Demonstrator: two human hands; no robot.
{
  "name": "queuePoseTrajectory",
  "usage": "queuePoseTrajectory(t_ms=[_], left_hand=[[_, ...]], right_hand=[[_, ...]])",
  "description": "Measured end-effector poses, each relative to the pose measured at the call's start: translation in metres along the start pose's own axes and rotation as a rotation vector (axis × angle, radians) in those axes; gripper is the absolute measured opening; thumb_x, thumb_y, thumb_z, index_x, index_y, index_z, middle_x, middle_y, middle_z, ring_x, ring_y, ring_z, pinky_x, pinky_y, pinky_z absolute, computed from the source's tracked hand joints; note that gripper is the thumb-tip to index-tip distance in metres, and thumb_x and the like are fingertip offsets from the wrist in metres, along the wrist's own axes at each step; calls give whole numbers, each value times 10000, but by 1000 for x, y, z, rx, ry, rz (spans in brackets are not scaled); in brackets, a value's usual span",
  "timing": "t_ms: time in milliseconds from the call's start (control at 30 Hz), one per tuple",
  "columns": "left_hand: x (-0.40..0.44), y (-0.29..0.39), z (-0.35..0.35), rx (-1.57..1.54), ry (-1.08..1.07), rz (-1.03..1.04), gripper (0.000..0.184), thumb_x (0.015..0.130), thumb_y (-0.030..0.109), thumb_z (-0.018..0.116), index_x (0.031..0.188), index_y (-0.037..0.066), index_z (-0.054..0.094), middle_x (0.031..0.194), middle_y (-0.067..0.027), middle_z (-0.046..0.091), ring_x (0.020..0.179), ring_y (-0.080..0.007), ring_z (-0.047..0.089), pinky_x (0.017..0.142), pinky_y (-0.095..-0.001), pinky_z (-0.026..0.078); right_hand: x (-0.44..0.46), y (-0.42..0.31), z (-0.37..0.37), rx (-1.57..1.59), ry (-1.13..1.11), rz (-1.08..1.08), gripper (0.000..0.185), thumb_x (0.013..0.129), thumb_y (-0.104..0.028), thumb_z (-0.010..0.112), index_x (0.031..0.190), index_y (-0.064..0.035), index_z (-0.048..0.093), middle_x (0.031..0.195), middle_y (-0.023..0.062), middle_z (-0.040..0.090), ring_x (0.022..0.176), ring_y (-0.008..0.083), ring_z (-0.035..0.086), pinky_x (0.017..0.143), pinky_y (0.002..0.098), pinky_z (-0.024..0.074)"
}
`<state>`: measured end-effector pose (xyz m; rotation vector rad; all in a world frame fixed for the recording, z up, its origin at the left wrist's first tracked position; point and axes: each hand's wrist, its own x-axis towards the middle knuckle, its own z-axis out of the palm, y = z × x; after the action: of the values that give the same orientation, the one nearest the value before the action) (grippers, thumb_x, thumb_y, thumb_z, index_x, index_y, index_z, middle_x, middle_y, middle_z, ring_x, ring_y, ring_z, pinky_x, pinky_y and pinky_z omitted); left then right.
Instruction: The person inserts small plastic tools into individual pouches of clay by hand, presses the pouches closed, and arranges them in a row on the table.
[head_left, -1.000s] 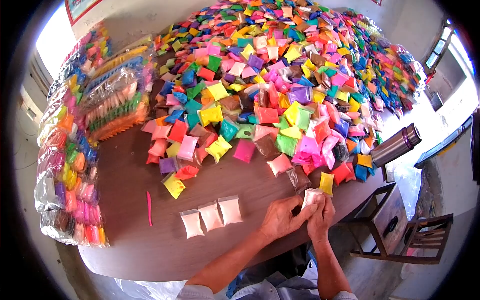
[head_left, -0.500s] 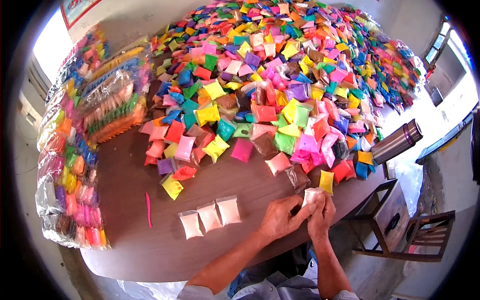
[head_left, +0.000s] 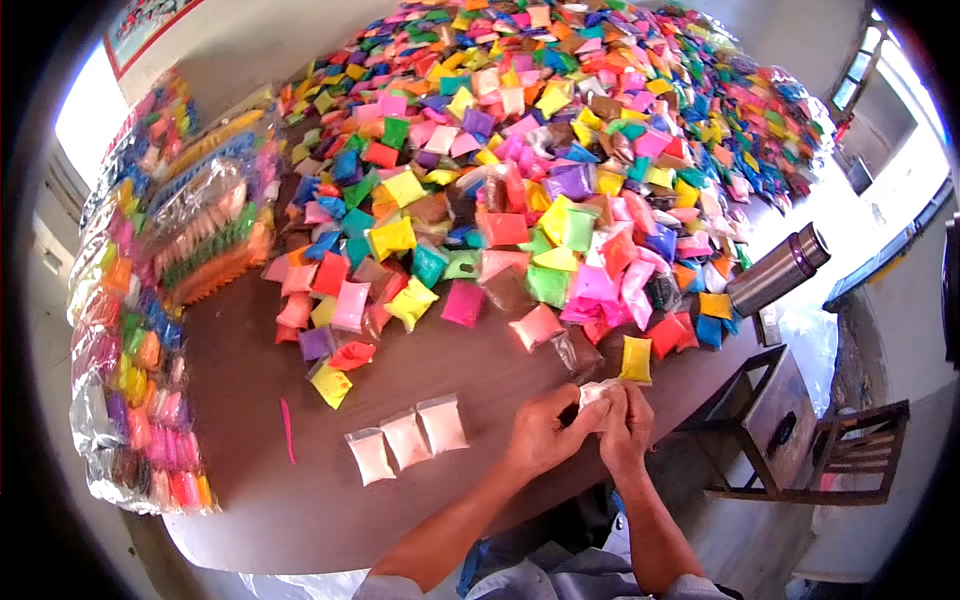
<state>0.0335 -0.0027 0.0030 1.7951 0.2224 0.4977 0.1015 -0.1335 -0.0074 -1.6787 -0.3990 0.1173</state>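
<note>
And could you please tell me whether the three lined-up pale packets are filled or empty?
Filled: the pale packets look plump, pale contents showing inside clear edges.

2 bare forearms [head_left: 448, 535] angled forward — left hand [head_left: 543, 434] and right hand [head_left: 626, 430] close together — fingers [head_left: 618, 408] curled inward.

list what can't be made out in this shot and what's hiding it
Head view, pale item: its full shape and whether it is sealed; the left hand and right hand cover much of it.
Head view, heap of packets: its inner packets, buried under the outer ones.
Head view, framed wall picture: its upper part, cut off by the top edge.
</note>
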Motion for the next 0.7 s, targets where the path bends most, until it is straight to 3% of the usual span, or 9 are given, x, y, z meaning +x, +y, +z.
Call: queuePoseTrajectory(t_ms=[67,167,233,300,333,433,500,567,700], left_hand=[[-1,5,0,-65,-3,-83,245,976,244,717,986,0,698,733,-73,618,705,-76,545,612,-308,492],[2,9,-2,-106,61,-70,202,980,226,699,958,25,699,702,-155,605,606,-145,574,582,-349,498],[0,4,0,-72,67,-66,197,986,213,686,964,17,701,703,-151,607,624,-116,564,586,-341,498],[-1,-3,-3,22,54,-125,191,1030,159,621,975,-10,688,735,5,583,753,-53,517,639,-276,472],[-1,-6,0,35,82,-91,192,1034,150,610,959,-12,682,740,16,583,760,-50,505,642,-272,462],[-2,-5,2,22,111,-95,167,996,148,663,940,-7,690,713,-100,635,705,-73,569,636,-311,507],[-3,0,3,1,101,-87,171,996,137,664,939,-22,688,719,-83,639,719,-70,570,647,-296,505],[-3,11,5,-70,131,-116,171,996,131,664,951,-32,688,706,-82,621,704,-77,565,641,-291,497],[-12,7,4,-160,160,-108,194,1012,139,647,930,-35,672,709,-50,617,683,-86,555,611,-298,472]], right_hand=[[0,4,-1,-14,-2,-53,217,1071,-168,535,1022,1,661,902,56,674,829,125,604,748,297,513],[3,-7,4,-34,21,-124,176,1048,-137,571,1019,7,667,855,51,679,786,99,595,709,282,509],[2,-12,4,-25,-22,-95,165,1039,-132,586,1019,9,669,840,41,677,765,80,576,685,267,499],[0,-1,6,20,-25,-79,153,1023,-129,608,1035,9,673,820,55,694,743,86,594,671,274,508],[0,-2,6,22,-22,-80,151,1020,-130,610,1033,5,676,827,77,708,739,112,623,676,293,521],[2,-11,5,25,-3,-95,169,1024,-154,616,1026,5,673,815,59,684,739,105,606,669,291,510],[1,-14,2,28,-4,-109,192,1033,-178,620,1023,8,666,795,19,646,741,73,561,656,271,487],[2,-10,2,-4,-1,-87,163,992,-162,632,980,-6,675,818,160,696,723,248,689,670,362,535],[1,-6,1,7,-7,-154,156,976,-166,639,962,-14,673,808,172,671,713,278,678,653,371,525]])
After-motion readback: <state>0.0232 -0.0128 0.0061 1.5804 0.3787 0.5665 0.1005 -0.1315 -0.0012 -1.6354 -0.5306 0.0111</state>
